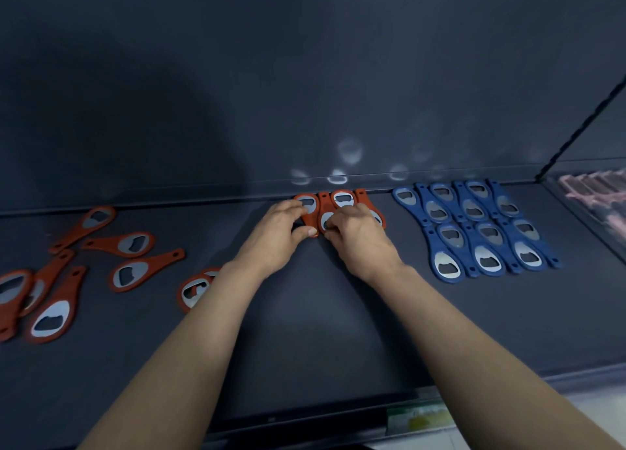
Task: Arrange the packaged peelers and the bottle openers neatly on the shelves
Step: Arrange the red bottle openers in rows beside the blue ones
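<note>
A tight row of red bottle openers (342, 199) lies at the back of the dark shelf (305, 331), in the middle. My left hand (274, 238) grips the row's left side, thumb against the near end of one opener. Against the right side, my right hand (359, 238) has its fingers curled on the openers. Several blue bottle openers (474, 229) lie in two neat rows to the right. Loose red bottle openers (132, 243) are scattered on the left, and another (193, 292) lies beside my left forearm.
The shelf's back wall (305, 94) rises right behind the red row. A divider edge (576, 138) closes the shelf on the right, with pinkish packaged items (599, 192) beyond it. A green price label (420, 415) sits on the front lip.
</note>
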